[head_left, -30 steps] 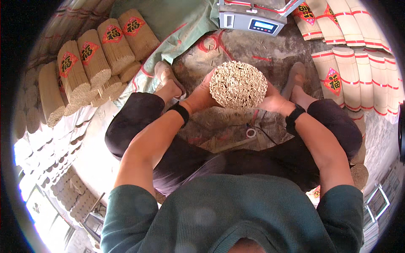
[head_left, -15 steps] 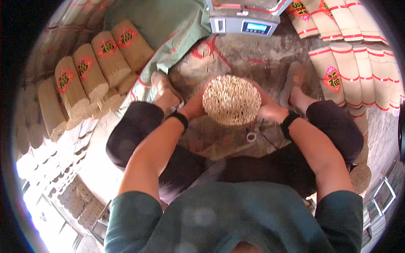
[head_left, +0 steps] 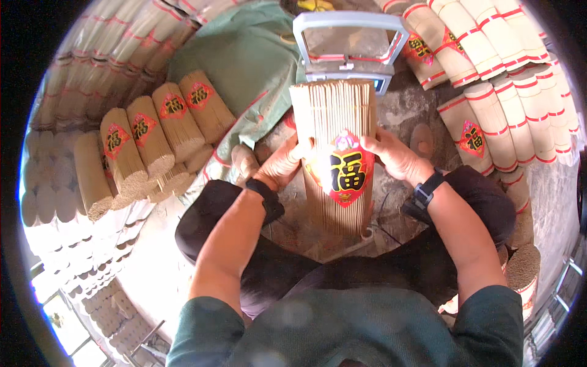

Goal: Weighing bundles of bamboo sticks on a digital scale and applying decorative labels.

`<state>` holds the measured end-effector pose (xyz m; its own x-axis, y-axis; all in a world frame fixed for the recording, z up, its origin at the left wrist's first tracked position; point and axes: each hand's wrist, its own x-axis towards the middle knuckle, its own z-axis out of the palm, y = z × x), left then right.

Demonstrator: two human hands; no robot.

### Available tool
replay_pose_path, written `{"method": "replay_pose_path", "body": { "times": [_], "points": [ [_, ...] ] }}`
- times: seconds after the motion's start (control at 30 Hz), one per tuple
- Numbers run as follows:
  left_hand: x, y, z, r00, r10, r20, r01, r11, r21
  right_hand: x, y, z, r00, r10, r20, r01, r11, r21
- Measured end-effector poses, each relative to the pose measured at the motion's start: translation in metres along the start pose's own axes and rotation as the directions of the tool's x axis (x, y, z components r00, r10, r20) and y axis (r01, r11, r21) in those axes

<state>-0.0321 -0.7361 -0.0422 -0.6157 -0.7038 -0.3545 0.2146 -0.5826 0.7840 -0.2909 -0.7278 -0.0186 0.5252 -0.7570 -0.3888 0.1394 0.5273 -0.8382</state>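
Note:
A thick bundle of thin tan sticks, apparently incense sticks [head_left: 330,214], is held between my two hands in front of my knees. Its long side faces up, with a red diamond label and black lettering on it. My left hand [head_left: 286,161] grips the bundle's left side, and my right hand [head_left: 400,158] grips the right side with the thumb near the label. The fingers underneath are partly hidden. Just beyond the bundle's far end stands a grey-blue machine [head_left: 348,18] with a raised frame; the bundle covers part of its front.
Labelled stick bundles [head_left: 147,137] are stacked at the left beside a green tarp [head_left: 226,58]. Pale bundles with red bands [head_left: 513,110] are piled at the right. Another bundle [head_left: 523,269] stands by my right knee. My feet are on the stained floor around the bundle.
The bundle has tipped from showing its round stick ends to lying lengthwise in view, label up. Both hands still hold its sides. The view has shifted, showing more of the machine.

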Motion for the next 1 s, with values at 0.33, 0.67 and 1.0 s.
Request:
{"method": "replay_pose_path", "body": {
  "times": [0.33, 0.67, 1.0],
  "points": [
    [-0.017, 0.006, 0.032, 0.998, -0.031, 0.060, 0.051, 0.929, -0.366, -0.007, -0.039, 0.024, 0.962, 0.078, -0.263, -0.063, 0.996, 0.065],
    [-0.020, 0.018, 0.059, 0.999, 0.016, 0.033, -0.001, 0.910, -0.415, -0.015, -0.042, 0.040, 0.984, -0.147, -0.099, 0.160, 0.977, 0.141],
    [0.008, 0.013, 0.040, 0.997, 0.033, -0.069, -0.050, 0.966, -0.254, 0.006, -0.024, 0.009, 0.980, -0.109, -0.167, 0.138, 0.974, 0.177]
  ]
}}
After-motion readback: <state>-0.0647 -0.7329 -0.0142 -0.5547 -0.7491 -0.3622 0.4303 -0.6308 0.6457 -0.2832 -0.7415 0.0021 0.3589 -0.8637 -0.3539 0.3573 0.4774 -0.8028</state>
